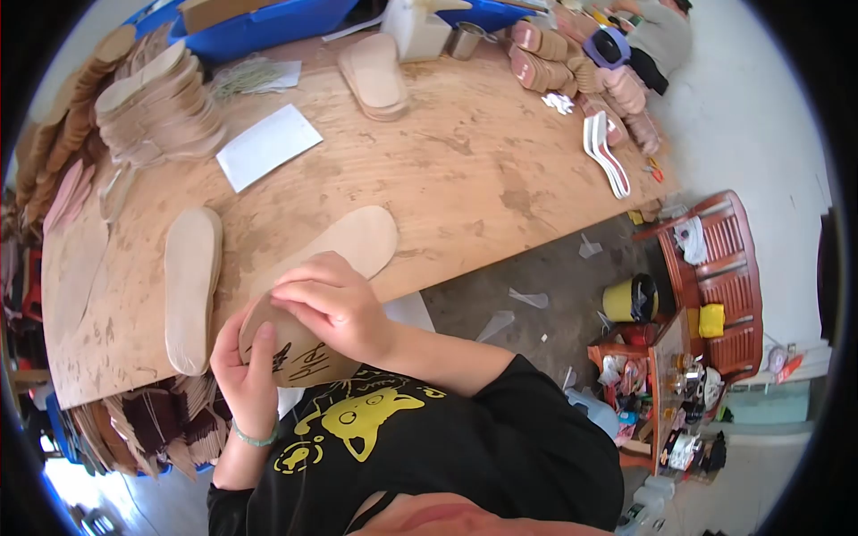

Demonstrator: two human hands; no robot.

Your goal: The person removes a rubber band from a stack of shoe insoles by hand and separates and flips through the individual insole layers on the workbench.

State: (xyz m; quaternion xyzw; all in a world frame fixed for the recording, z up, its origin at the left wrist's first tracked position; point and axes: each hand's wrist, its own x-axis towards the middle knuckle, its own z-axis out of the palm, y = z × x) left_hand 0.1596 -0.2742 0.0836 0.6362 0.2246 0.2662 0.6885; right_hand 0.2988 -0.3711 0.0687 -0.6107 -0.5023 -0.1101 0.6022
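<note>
Close to my body, at the table's near edge, both hands grip a tan insole (295,344) with dark marks on its lower part. My left hand (243,368) is closed on its left side, thumb on the face. My right hand (332,304) pinches its upper edge, fingers bent together. Just beyond the right hand, another pale insole (365,241) lies flat, partly covered by the hands. To the left of my left hand rests a small stack of insoles (190,286).
On the wooden table (447,170) are a white sheet (270,147), more insoles (374,76) and a tall insole pile (156,112). White sole pieces (606,156) lie at right. A wooden bench (715,277) and yellow bin (630,297) stand beyond the edge. Another person (660,36) is at far right.
</note>
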